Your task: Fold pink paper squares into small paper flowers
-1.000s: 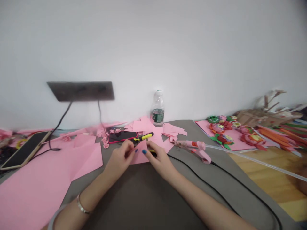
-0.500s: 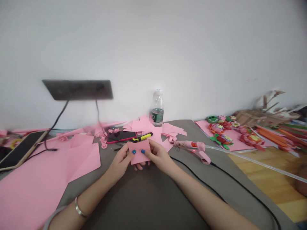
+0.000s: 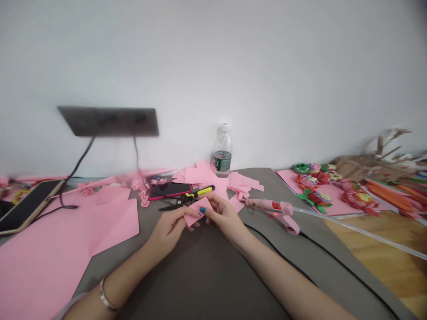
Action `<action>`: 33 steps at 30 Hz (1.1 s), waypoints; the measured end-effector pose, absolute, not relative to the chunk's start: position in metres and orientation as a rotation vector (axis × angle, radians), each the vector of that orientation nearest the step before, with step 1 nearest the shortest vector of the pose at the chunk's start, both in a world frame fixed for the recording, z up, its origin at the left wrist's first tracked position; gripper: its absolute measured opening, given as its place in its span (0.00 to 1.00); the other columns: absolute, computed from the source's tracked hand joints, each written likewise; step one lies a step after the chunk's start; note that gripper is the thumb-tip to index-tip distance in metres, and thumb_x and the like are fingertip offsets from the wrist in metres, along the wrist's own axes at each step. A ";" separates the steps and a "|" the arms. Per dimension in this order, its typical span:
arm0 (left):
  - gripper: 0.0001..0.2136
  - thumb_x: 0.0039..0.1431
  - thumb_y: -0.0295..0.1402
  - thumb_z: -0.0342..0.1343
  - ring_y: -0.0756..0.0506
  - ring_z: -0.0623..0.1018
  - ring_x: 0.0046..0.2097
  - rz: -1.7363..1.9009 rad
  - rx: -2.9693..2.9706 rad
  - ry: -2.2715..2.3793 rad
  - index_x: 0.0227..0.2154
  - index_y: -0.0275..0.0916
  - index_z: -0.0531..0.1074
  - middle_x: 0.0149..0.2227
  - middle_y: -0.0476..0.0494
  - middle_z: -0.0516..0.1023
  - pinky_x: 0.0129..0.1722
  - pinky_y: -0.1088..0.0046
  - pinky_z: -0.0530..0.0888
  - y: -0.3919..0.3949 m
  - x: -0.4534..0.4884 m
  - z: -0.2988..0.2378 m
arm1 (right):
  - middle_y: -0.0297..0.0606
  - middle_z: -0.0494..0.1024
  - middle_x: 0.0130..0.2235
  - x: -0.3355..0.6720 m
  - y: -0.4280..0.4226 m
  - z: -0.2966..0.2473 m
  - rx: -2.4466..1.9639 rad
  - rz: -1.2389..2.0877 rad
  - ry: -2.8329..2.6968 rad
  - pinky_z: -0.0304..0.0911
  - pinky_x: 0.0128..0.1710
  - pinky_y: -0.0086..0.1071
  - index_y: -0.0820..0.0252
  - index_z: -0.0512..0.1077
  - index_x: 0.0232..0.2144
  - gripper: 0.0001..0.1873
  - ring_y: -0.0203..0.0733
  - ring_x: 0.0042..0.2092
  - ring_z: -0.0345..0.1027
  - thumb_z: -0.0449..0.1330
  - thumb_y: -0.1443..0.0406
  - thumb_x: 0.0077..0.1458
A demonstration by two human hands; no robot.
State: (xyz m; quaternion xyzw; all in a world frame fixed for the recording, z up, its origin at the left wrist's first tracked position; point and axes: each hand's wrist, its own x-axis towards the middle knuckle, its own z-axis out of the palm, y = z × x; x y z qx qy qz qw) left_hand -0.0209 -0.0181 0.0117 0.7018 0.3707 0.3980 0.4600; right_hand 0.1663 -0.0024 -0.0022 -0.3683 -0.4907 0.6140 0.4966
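Note:
A small piece of pink paper (image 3: 197, 210) is held up over the grey table between both hands. My left hand (image 3: 171, 226) pinches its left side, fingers closed on it. On the right side my right hand (image 3: 224, 217) grips the same piece, its blue-nailed thumb pressed on the front. The paper is tilted, its right end higher, and the fingers behind it are partly hidden. Just beyond the hands lie pliers (image 3: 187, 199) with black and yellow handles and dark jaws. They rest by a phone in a pink case (image 3: 169, 190).
A pink glue gun (image 3: 275, 210) with a black cord and clear stick lies at right. Behind stand a water bottle (image 3: 222, 153) and loose pink slips (image 3: 245, 183). Large pink sheets (image 3: 60, 235) and another phone (image 3: 30, 206) are left; paper flowers (image 3: 315, 198) sit far right.
The pink paper has turned from facing me squarely to a slant, showing smaller. My left fingers have shifted along its edge, and more of the pliers shows.

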 end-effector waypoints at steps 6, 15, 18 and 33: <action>0.14 0.62 0.43 0.53 0.44 0.83 0.31 0.975 1.436 0.897 0.43 0.38 0.66 0.33 0.40 0.83 0.33 0.68 0.77 -0.020 -0.018 0.011 | 0.32 0.72 0.26 0.167 -0.003 0.001 -0.972 1.456 -1.270 0.56 0.24 0.27 0.61 0.71 0.27 0.19 0.33 0.26 0.61 0.69 0.52 0.43; 0.26 0.60 0.55 0.50 0.42 0.83 0.29 0.782 1.357 0.889 0.34 0.32 0.74 0.31 0.31 0.84 0.28 0.71 0.76 -0.020 -0.013 0.009 | 0.26 0.61 0.20 0.169 -0.006 0.003 -1.003 1.314 -1.374 0.48 0.22 0.27 0.59 0.62 0.21 0.26 0.30 0.22 0.52 0.64 0.45 0.47; 0.28 0.58 0.57 0.50 0.41 0.83 0.28 0.763 1.301 0.858 0.32 0.30 0.74 0.30 0.28 0.84 0.27 0.71 0.75 -0.020 -0.013 0.009 | 0.26 0.61 0.19 0.169 -0.006 0.003 -1.026 1.320 -1.380 0.47 0.21 0.26 0.58 0.62 0.21 0.26 0.30 0.22 0.51 0.64 0.45 0.47; 0.26 0.62 0.54 0.45 0.43 0.81 0.29 0.611 1.453 0.886 0.28 0.33 0.73 0.27 0.32 0.83 0.27 0.73 0.72 -0.022 -0.012 0.009 | 0.27 0.61 0.20 0.164 -0.010 0.005 -1.002 1.354 -1.453 0.47 0.23 0.27 0.58 0.61 0.19 0.25 0.31 0.24 0.50 0.65 0.47 0.46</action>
